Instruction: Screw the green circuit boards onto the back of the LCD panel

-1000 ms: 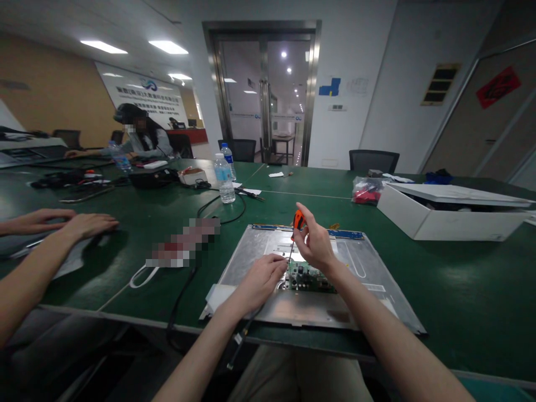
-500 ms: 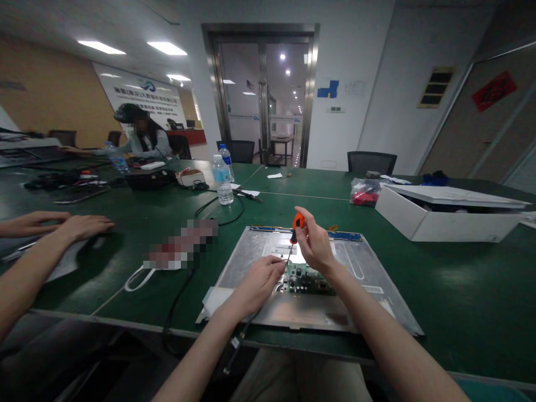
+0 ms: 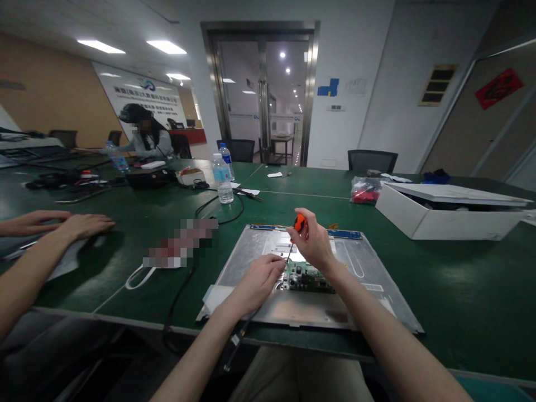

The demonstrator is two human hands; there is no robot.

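My right hand [image 3: 316, 247] is closed on the orange and black handle of a screwdriver [image 3: 300, 223]. Its thin shaft slants down to the upper left corner of a green circuit board [image 3: 309, 280]. My left hand [image 3: 262, 280] rests at the board's left edge, fingers pressed together beside the screwdriver's tip. Whatever those fingertips pinch, if anything, is too small to make out. Under the board lies a flat silver metal panel [image 3: 240, 258], like the back of a display, with a blue strip [image 3: 349, 235] along its far edge. A black cable [image 3: 235, 339] hangs below my left forearm.
On the green table [image 3: 452, 301] stand water bottles [image 3: 223, 181] and, at right, a white box [image 3: 439, 220] with its lid askew. A bag with red contents [image 3: 365, 192] is beside it. Another person's hands [image 3: 86, 226] rest at left; a person sits farther back.
My right thumb and fingers have shifted around the screwdriver handle, the thumb now farther left. My left hand stays at the board's corner.
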